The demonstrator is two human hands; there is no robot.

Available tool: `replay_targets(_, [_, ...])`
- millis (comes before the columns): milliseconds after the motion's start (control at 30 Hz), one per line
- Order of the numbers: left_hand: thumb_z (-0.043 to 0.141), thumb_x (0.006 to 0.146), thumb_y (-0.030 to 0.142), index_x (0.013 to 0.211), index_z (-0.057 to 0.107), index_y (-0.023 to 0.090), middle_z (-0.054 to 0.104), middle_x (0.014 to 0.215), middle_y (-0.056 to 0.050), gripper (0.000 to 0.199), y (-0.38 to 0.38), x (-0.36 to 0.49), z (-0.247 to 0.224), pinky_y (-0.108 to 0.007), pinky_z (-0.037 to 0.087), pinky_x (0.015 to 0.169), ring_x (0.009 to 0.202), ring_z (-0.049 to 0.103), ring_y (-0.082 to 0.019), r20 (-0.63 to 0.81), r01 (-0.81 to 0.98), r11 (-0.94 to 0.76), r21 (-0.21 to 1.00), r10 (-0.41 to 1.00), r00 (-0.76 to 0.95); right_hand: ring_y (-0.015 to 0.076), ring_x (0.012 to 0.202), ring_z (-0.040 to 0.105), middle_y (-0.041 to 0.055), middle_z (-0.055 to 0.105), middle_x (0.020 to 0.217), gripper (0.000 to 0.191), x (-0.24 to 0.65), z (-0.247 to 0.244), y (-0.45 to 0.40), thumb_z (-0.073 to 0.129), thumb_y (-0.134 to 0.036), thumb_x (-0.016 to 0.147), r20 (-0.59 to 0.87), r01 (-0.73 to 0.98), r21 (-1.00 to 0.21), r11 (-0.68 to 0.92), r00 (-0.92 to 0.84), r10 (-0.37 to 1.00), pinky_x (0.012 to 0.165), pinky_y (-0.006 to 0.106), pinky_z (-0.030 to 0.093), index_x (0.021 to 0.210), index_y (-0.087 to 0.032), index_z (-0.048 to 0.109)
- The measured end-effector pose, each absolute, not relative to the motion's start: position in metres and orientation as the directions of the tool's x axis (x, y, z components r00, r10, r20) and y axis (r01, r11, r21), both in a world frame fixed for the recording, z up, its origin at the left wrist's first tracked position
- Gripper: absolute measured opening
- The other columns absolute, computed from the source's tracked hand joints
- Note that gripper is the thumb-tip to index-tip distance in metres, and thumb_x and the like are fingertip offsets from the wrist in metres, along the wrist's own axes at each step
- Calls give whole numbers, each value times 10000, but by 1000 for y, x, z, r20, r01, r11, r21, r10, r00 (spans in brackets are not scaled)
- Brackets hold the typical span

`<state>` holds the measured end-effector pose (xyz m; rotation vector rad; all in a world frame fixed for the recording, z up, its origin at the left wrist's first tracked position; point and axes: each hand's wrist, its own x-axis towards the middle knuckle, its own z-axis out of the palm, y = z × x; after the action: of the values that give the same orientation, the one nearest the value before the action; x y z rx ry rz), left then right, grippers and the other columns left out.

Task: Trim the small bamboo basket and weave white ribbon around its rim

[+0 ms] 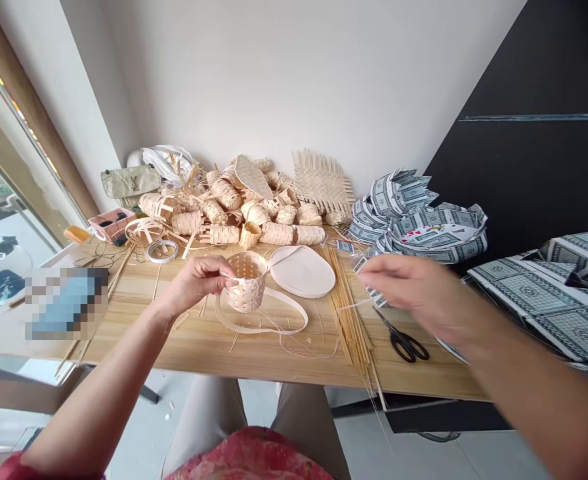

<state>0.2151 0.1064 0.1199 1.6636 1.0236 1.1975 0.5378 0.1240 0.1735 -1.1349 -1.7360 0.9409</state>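
Note:
My left hand (194, 287) grips a small woven basket (247, 283) of pale wood strips, with fingers wrapped around its side and a strip held against its rim. A long pale strip (261, 327) loops on the wooden table (194, 347) below the basket. My right hand (414, 293) is blurred above the table's right side, near a thin pale strand (351, 305) and a small printed card (369, 283). Its grip is hidden by the blur. Black-handled scissors (404, 343) lie below it.
A pale oval base (303, 270) and a bundle of thin sticks (349, 307) lie between my hands. Behind stand a heap of woven pieces (224, 213), a woven mat (324, 181) and playing-card-patterned sheets (419, 220). A roll of tape (161, 251) lies at the left.

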Motion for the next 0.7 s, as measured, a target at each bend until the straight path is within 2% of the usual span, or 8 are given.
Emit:
replay_targets(100, [757,638,377,658,689,135,606,624,-12,252,99,213,132,-157,402,430,473,470,-52,316,182,-356,917,924,217,73,477,411,-33,520,579,191,498,144,127,695,-307,661,-35,343,-933,105,-379,925,407,188,219,781,-159,676])
replay_targets(233, [748,642,418,643,692,145,586,586,-9,279,93,209,147,-155,398,398,440,458,-52,369,225,-417,880,901,227,36,411,263,-78,429,531,314,466,109,130,698,-241,629,-205,162,-977,-139,-531,822,393,175,141,931,-165,660])
replay_targets(300, [748,642,417,642,695,150,589,583,-9,272,93,209,152,-154,399,392,432,459,-51,391,235,-441,866,891,233,38,403,223,-78,429,530,356,456,96,131,708,-261,633,-216,56,-972,-230,-608,764,390,180,120,977,-200,640])
replay_targets(400, [754,652,372,660,704,159,605,596,-7,219,95,209,157,-153,404,402,431,463,-47,426,230,-478,848,872,240,47,402,199,-75,439,533,354,442,85,129,711,-328,650,-190,-14,-963,-270,-671,716,388,182,124,985,-259,621])
replay_targets(500, [751,660,358,669,705,159,615,607,-9,204,95,209,159,-153,406,408,439,467,-48,432,234,-486,842,868,244,43,415,196,-62,449,550,185,435,82,127,706,-370,674,-155,-57,-962,-269,-695,702,395,175,138,774,-237,625])
replay_targets(600, [753,649,385,637,689,147,595,574,-8,247,93,206,158,-153,395,398,436,460,-51,406,255,-449,856,891,205,29,406,165,-57,446,542,279,448,84,132,710,-413,667,-121,-101,-962,-252,-672,731,397,174,118,613,-192,549])
replay_targets(700, [759,625,415,622,674,136,577,562,-2,292,92,204,152,-156,388,392,430,451,-50,342,244,-379,893,922,183,17,377,146,-83,393,505,327,477,93,149,772,-379,575,-61,-179,-964,-195,-569,820,374,175,101,585,-186,508])
